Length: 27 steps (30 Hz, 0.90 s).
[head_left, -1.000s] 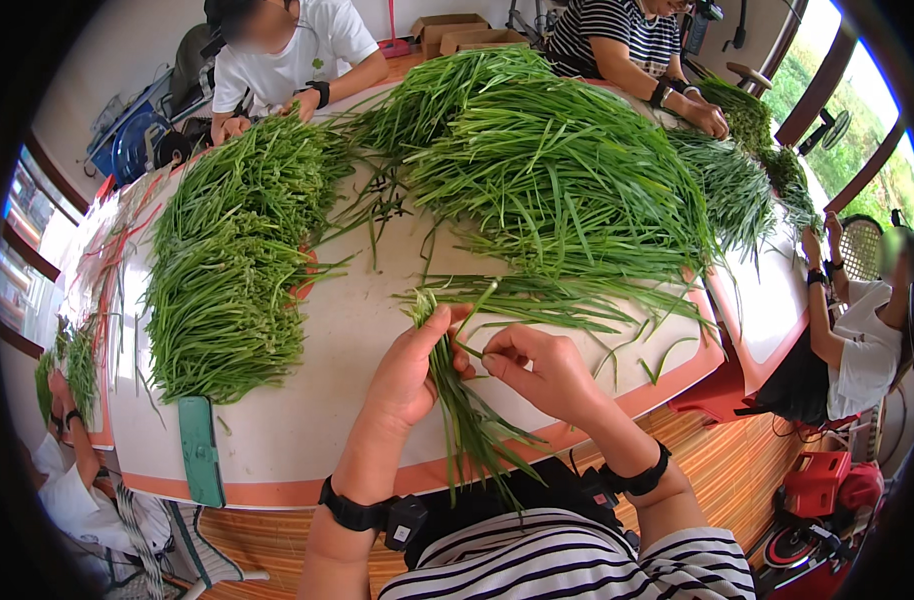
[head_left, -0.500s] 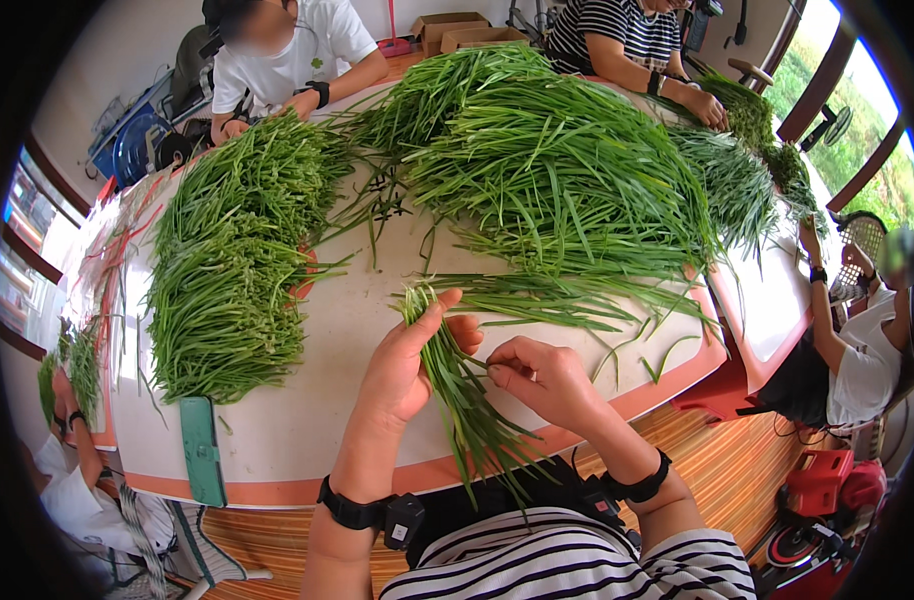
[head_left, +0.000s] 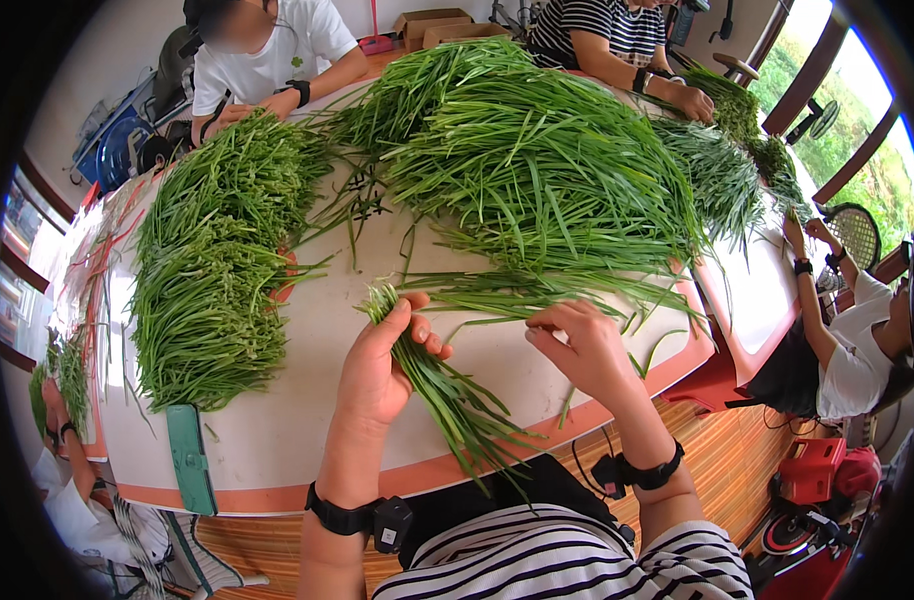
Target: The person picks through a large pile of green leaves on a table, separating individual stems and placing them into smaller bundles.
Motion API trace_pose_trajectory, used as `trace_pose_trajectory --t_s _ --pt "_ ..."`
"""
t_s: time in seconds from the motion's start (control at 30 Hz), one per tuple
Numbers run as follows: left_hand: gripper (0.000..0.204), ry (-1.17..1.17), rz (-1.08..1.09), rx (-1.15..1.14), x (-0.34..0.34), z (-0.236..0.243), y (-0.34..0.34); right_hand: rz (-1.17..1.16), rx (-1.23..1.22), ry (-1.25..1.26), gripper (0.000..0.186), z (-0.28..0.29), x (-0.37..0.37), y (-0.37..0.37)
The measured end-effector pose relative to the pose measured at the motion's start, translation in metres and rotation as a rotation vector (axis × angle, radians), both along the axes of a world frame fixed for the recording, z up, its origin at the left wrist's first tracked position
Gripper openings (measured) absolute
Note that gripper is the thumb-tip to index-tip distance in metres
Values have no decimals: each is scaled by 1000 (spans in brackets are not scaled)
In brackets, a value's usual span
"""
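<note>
Above the near table edge, my left hand (head_left: pixel 375 365) is closed around a small bunch of garlic chives (head_left: pixel 447 400). Its pale stem ends poke out past my thumb, while the green leaves hang down toward my lap. My right hand (head_left: pixel 579 345) is off to the right of the bunch, fingers loosely bent and thumb apart from the forefinger; nothing shows between them. Just beyond it lie loose chives (head_left: pixel 537 290) in a thin layer. Behind them rises a big heap of chives (head_left: pixel 547 170).
A long row of bundled greens (head_left: pixel 212 280) lies left on the white table (head_left: pixel 327 440), a green case (head_left: pixel 191 460) at its near end. Red ties (head_left: pixel 102 240) lie far left. Co-workers sit at the far side, left and right. A red machine (head_left: pixel 812 475) stands on the floor.
My right hand has come away from the bunch and moved right. The left hand, still holding the chives, has shifted slightly left in view, as has the whole scene.
</note>
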State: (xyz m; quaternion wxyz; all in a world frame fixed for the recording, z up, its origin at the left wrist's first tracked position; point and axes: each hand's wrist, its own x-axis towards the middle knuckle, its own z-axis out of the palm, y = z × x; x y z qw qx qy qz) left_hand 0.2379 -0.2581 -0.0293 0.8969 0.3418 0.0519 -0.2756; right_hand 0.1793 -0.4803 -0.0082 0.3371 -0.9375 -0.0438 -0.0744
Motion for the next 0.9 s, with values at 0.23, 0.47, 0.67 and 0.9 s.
trace_pose_trajectory --t_s 0.23,0.47,0.67,0.9 --pt "19 -23 -48 11 5 0 -1 16 -352 -178 15 -25 34 4" --pt "21 -11 -56 55 2 -1 2 30 79 15 14 -7 26 9" --pt "27 -4 -21 60 4 -7 -1 59 267 109 20 -9 24 21" --pt "25 -27 -5 138 4 -5 -1 145 293 23 16 -13 19 40"
